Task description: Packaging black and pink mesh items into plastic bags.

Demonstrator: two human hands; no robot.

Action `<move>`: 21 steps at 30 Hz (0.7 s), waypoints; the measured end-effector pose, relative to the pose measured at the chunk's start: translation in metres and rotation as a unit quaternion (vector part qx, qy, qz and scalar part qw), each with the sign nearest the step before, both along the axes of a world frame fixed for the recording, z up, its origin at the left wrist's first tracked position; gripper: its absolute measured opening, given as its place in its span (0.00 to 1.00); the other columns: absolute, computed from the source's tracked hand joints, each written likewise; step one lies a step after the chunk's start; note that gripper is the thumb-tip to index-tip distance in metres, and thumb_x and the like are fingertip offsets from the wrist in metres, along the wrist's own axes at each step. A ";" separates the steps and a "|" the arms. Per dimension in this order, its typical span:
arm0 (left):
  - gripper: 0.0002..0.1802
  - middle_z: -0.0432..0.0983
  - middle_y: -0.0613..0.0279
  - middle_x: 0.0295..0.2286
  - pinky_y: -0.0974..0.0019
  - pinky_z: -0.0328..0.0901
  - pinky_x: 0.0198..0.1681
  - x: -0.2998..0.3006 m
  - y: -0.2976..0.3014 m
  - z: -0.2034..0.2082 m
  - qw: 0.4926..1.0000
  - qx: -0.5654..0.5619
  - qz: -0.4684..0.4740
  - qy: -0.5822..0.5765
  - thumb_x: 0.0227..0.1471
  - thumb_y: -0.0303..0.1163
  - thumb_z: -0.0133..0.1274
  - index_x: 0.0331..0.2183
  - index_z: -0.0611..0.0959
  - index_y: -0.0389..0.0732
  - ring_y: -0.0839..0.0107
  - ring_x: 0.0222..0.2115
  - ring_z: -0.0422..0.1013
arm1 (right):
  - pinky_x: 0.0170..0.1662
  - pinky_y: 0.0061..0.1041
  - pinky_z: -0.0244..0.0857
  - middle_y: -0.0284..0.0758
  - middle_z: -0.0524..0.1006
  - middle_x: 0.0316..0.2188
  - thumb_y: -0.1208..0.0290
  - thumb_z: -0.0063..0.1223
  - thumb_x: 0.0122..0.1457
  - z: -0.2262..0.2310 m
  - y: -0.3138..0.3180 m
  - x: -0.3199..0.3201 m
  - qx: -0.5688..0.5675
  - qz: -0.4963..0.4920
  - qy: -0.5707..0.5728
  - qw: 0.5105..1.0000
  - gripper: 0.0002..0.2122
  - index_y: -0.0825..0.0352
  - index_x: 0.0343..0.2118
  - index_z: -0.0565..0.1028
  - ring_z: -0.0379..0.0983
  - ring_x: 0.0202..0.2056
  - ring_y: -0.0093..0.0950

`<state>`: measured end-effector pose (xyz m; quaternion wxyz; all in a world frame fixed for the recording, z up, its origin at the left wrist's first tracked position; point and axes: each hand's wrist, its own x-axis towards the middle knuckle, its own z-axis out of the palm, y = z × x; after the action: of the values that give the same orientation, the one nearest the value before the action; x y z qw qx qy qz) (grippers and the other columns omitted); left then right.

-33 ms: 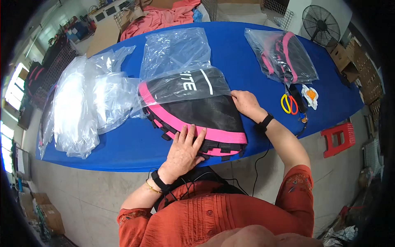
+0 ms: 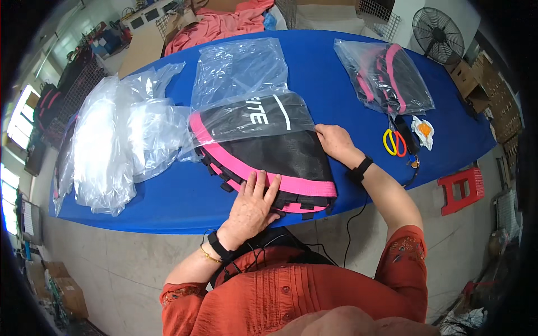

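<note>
In front of me lies a folded black mesh sheet [image 2: 291, 154] with a wide pink border and black tabs along its curved edge. Its far part is inside a clear plastic bag [image 2: 241, 70], whose empty end stretches away across the table. My left hand [image 2: 249, 204] rests on the pink border, fingers spread over it and thumb by the near edge. At the sheet's right side, my right hand [image 2: 338, 144] pinches the bag's mouth; its fingertips are partly hidden.
A pile of clear plastic bags [image 2: 103, 151] covers the left of the blue table [image 2: 314, 61]. At right are a bagged black-and-pink sheet [image 2: 412, 78], scissors [image 2: 394, 143] with yellow and red handles, and a crumpled white wrapper [image 2: 422, 133]. A red stool [image 2: 460, 191] and black fan [image 2: 437, 35] stand beyond.
</note>
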<state>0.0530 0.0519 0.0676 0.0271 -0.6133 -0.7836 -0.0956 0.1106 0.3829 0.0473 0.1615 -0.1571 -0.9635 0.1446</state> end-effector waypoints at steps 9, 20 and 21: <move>0.54 0.58 0.26 0.59 0.44 0.61 0.61 -0.002 0.013 -0.019 0.997 -0.046 0.012 0.061 0.52 0.51 0.61 0.66 0.54 0.29 0.34 0.61 0.59 | 0.34 0.47 0.67 0.50 0.76 0.28 0.74 0.48 0.58 -0.004 -0.006 0.045 -0.059 0.127 0.049 0.989 0.05 0.70 0.30 0.73 0.74 0.32 0.52; 0.49 0.60 0.27 0.59 0.47 0.60 0.63 -0.019 0.018 -0.012 0.998 -0.023 -0.023 0.045 0.53 0.43 0.59 0.66 0.55 0.30 0.35 0.61 0.60 | 0.28 0.30 0.62 0.40 0.71 0.21 0.75 0.50 0.62 0.010 -0.044 0.100 -0.242 0.077 -0.007 0.967 0.05 0.72 0.32 0.74 0.68 0.24 0.29; 0.48 0.61 0.28 0.59 0.49 0.58 0.64 -0.020 0.019 -0.010 0.999 -0.017 -0.025 0.037 0.53 0.39 0.60 0.66 0.56 0.30 0.36 0.61 0.59 | 0.27 0.24 0.60 0.31 0.68 0.18 0.75 0.50 0.64 0.012 -0.048 0.103 -0.267 0.062 -0.015 0.962 0.06 0.72 0.32 0.74 0.64 0.24 0.16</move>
<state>0.0326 0.0708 0.0574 0.0428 -0.6358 -0.7683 -0.0602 0.2134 0.3354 0.0591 0.0898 -0.1369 -0.9000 0.4040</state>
